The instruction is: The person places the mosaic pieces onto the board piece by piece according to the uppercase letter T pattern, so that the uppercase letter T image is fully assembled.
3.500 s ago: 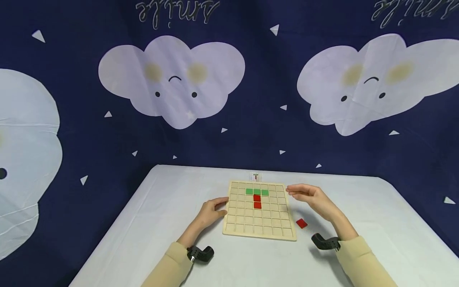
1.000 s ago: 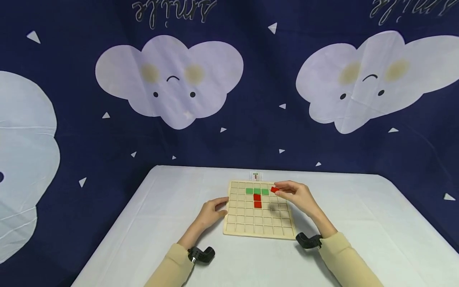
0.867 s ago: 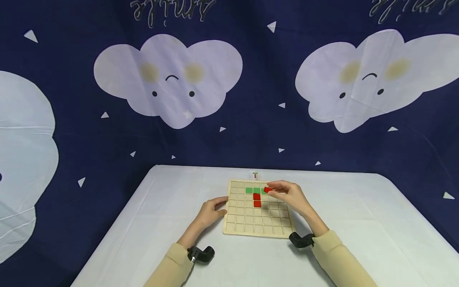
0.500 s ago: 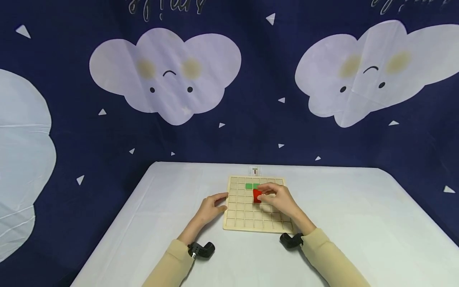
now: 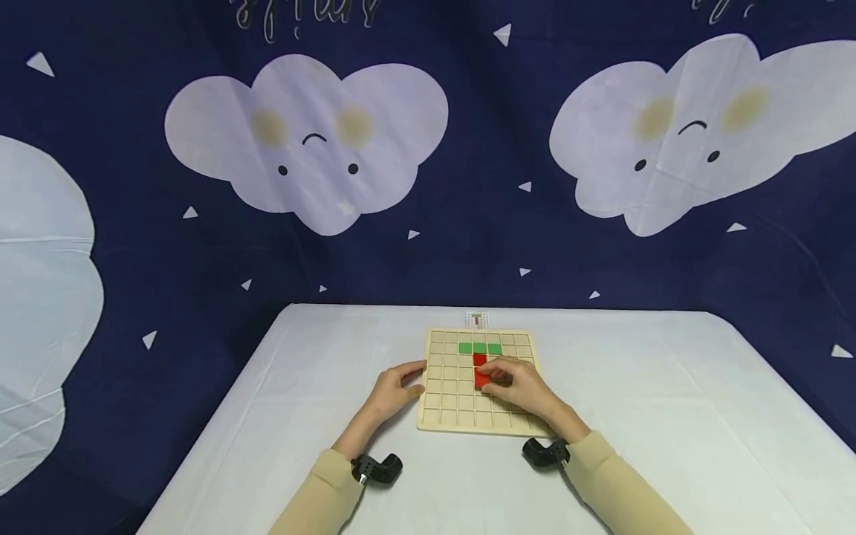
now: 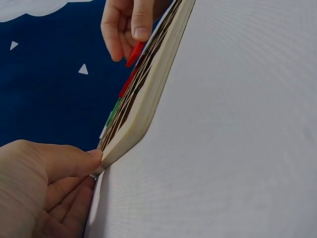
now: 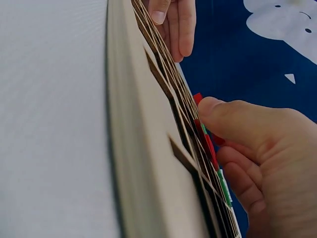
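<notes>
A pale wooden grid board (image 5: 446,412) lies on the table. My left hand (image 5: 388,392) rests at its left edge, thumb (image 6: 74,159) and fingertips touching the rim without curling round it. My right hand (image 5: 521,386) pinches a red square tile (image 6: 133,54) between thumb and fingertips, tilted close over the middle column. Three green tiles (image 5: 479,348) form a row near the far side of the board. Just below the middle one sits a red tile (image 5: 479,360). The held tile and fingers partly cover the second red tile on the board.
A small printed card (image 5: 477,319) with a coloured grid pattern lies beyond the board's far edge. White cloth covers the table (image 5: 635,371). Behind it hangs a dark blue curtain (image 5: 468,267) with clouds. Black devices are strapped to both wrists.
My right hand has picked up the loose red tile from beside the board's right edge and carried it left over the middle column, then slightly nearer. The left hand stays at the board.
</notes>
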`<state>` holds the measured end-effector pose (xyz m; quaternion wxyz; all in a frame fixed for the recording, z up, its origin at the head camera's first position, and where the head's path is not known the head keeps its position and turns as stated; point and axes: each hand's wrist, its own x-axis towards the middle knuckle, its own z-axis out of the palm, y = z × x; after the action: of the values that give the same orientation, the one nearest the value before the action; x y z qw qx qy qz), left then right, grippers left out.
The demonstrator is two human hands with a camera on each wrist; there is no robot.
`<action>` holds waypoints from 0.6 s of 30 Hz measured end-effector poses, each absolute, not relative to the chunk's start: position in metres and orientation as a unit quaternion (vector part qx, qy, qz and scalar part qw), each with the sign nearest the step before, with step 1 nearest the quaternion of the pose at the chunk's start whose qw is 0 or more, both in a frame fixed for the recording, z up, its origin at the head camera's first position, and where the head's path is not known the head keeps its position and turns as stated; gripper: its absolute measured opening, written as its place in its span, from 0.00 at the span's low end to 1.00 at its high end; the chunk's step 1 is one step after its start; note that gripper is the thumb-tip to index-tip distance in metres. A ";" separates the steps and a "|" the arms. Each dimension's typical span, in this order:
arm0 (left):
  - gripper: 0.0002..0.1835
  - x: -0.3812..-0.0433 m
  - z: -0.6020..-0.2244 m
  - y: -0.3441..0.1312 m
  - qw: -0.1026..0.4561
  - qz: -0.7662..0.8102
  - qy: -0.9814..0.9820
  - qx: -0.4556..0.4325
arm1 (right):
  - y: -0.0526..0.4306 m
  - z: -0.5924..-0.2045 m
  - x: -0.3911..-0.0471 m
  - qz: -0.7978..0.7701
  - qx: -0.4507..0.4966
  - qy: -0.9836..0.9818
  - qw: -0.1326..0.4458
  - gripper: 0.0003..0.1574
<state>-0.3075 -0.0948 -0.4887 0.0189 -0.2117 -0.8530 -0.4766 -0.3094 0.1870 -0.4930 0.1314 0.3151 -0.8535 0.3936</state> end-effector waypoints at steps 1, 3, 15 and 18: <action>0.25 -0.307 -0.489 -0.095 0.019 -0.477 -0.853 -0.212 | 0.187 -0.494 -0.309 0.388 0.320 -0.854 0.135 0.18; 0.25 -0.307 -0.489 -0.095 0.018 -0.479 -0.852 -0.212 | 0.187 -0.495 -0.310 0.380 0.328 -0.853 0.141 0.18; 0.25 -0.307 -0.490 -0.097 0.024 -0.472 -0.855 -0.216 | 0.185 -0.497 -0.310 0.373 0.347 -0.847 0.154 0.19; 0.25 -0.307 -0.490 -0.098 0.025 -0.472 -0.854 -0.216 | 0.184 -0.497 -0.309 0.381 0.345 -0.845 0.149 0.18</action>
<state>-0.3072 -0.0975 -0.4901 0.0251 -0.2164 -0.8540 -0.4725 -0.3093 0.1840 -0.4967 0.1491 0.3449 -0.8446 0.3814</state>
